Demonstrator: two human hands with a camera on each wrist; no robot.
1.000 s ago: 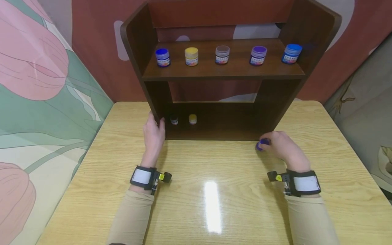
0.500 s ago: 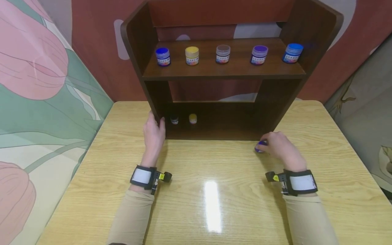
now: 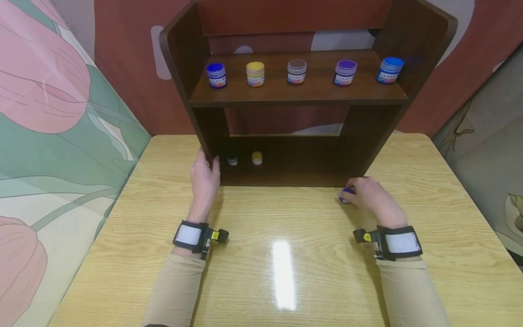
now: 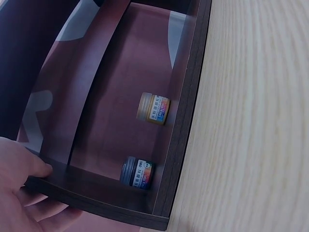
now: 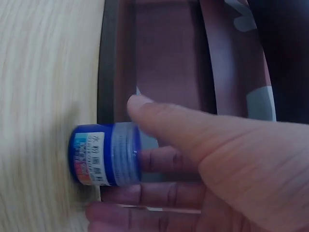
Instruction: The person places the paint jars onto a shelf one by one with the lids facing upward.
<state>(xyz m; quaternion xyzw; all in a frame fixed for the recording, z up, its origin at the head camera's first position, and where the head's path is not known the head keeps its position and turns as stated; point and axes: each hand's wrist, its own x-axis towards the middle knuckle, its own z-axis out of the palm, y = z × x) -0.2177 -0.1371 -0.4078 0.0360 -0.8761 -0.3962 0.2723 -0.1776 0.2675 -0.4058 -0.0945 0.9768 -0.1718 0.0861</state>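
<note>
A dark brown wooden two-tier shelf point(image 3: 298, 102) stands on the table. My left hand point(image 3: 205, 178) grips the lower part of its left side panel, with the thumb point(image 4: 34, 164) on the inner face and the fingers outside. By the shelf's front right corner, my right hand point(image 3: 373, 197) holds a blue paint jar point(image 5: 99, 154) upright, low over the table, between thumb and fingers. On the bottom level sit a dark paint jar point(image 4: 138, 172) and a yellow paint jar point(image 4: 154, 108).
Along the upper level stand several paint jars: a dark blue jar point(image 3: 217, 76), a yellow jar point(image 3: 255, 75), a brown-lidded jar point(image 3: 296, 72), a purple jar point(image 3: 345, 73) and a light blue jar point(image 3: 390, 71). The wooden table point(image 3: 245, 272) stretches out in front of the shelf.
My right hand has shifted slightly left with the blue paint jar, along the shelf's front edge. The left hand keeps its grip on the side panel.
</note>
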